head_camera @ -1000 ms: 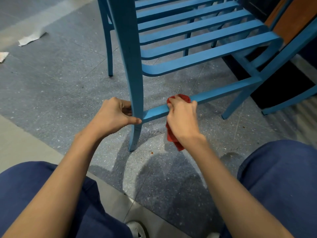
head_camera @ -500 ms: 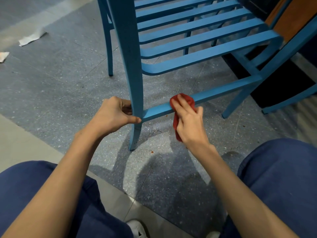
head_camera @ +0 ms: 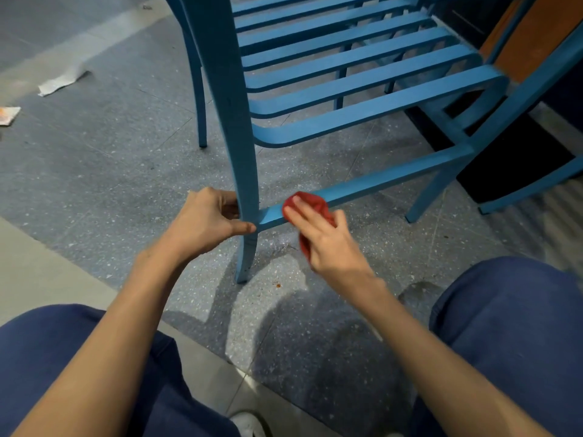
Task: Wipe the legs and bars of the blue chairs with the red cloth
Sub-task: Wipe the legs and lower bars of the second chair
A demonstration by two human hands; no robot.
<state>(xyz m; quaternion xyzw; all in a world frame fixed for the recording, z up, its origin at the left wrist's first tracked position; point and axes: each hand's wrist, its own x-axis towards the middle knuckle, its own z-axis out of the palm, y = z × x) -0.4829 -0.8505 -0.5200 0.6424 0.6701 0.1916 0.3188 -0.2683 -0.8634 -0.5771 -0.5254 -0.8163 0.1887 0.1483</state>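
Observation:
A blue slatted chair [head_camera: 362, 80] stands on the speckled floor in front of me. My left hand [head_camera: 205, 222] grips its near leg [head_camera: 233, 121] just where the low side bar [head_camera: 394, 178] joins it, thumb across the front. My right hand [head_camera: 328, 244] lies with straight fingers on the red cloth [head_camera: 312, 201] and presses it against the near end of that bar. Part of the cloth hangs down under my palm.
A second blue chair [head_camera: 536, 80] stands close on the right, by an orange and dark panel [head_camera: 533, 33]. Paper scraps [head_camera: 61, 80] lie on the floor at far left. My knees in blue trousers [head_camera: 511, 326] frame the bottom of the view.
My right hand has gone from curled round the bar with the cloth to flat fingers on it, and has slid a little toward the leg. My left hand has kept its grip.

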